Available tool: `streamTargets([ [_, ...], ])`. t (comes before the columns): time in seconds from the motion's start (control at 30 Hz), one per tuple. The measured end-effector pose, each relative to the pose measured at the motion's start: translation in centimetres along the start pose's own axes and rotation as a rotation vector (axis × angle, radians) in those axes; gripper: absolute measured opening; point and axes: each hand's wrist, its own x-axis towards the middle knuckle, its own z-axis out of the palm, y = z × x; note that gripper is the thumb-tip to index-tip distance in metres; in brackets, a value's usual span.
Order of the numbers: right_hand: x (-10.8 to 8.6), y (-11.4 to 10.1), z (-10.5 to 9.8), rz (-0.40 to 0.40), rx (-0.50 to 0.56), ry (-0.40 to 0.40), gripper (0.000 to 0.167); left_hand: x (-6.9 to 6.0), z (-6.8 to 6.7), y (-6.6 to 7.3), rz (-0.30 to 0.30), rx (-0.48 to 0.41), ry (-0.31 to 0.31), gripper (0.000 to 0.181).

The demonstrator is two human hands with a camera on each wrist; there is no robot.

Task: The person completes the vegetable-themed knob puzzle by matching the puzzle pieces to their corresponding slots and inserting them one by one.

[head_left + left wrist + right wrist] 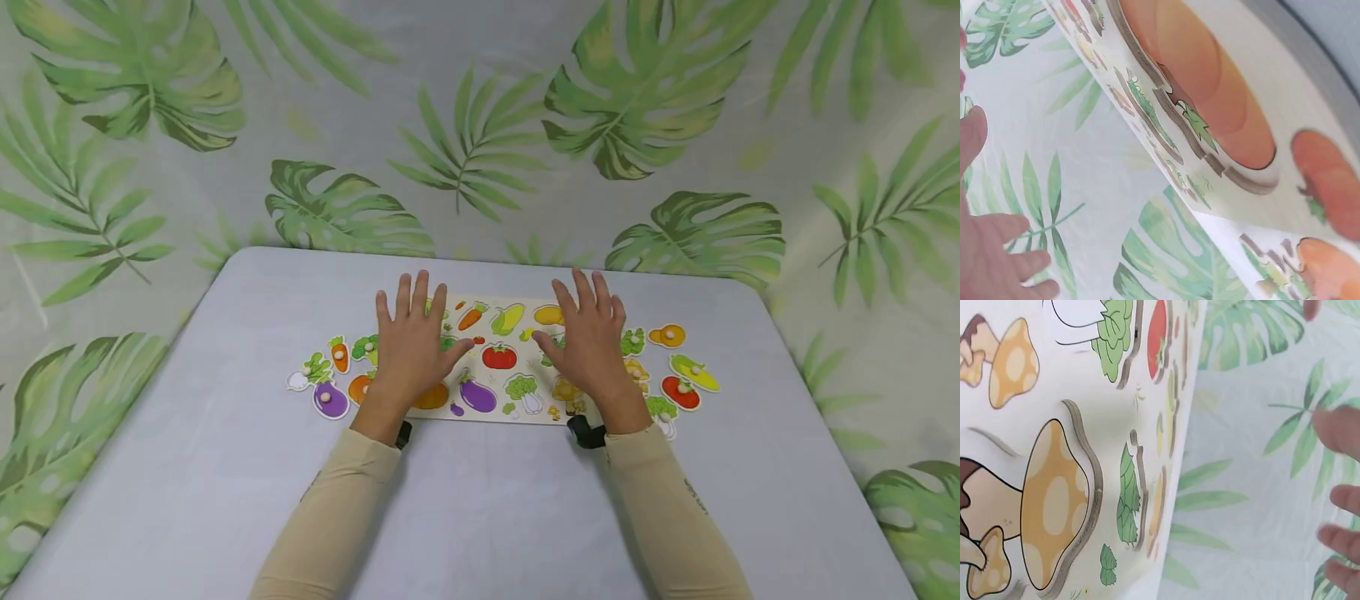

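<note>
We hold our 2 hands wide, fingers spread and gripping nothing: the left hand (411, 354) above the left end of the puzzle board (487, 377), the right hand (592, 348) above its right. The board lies flat on the table (480, 500), between 2 loose groups of pieces, including an eggplant piece (333, 407) at left and a corn piece (694, 372) at right. Their small knobs probably suit a thumb-and-finger pinch; hands kept off the end pictures would let us match outlines better.
</note>
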Motion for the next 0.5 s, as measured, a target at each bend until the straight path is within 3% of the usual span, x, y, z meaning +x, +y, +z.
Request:
streamTargets([
  [0.13, -0.1, 0.3, -0.4, -0.050, 0.154, 0.123, 0.036, -0.4, -0.5, -0.5, 0.088, -0.082, 0.068, 0.072],
  [0.23, -0.4, 0.9, -0.9, -0.071, 0.220, 0.141, 0.024, -0.9, -1.1, -1.0, 0.148, -0.128, 0.104, 0.062],
  [0.4, -0.9, 1.6, -1.4, -0.060, 0.241, 0.071, 0.025, -1.4, -1.5, -1.6, 0.152, -0.187, 0.075, 0.059],
  [0.5, -0.9, 1.8, -1.7, -0.024, 0.256, -0.022, 0.029, -1.5, -1.3, -1.8, 0.157, -0.209, 0.038, 0.057],
])
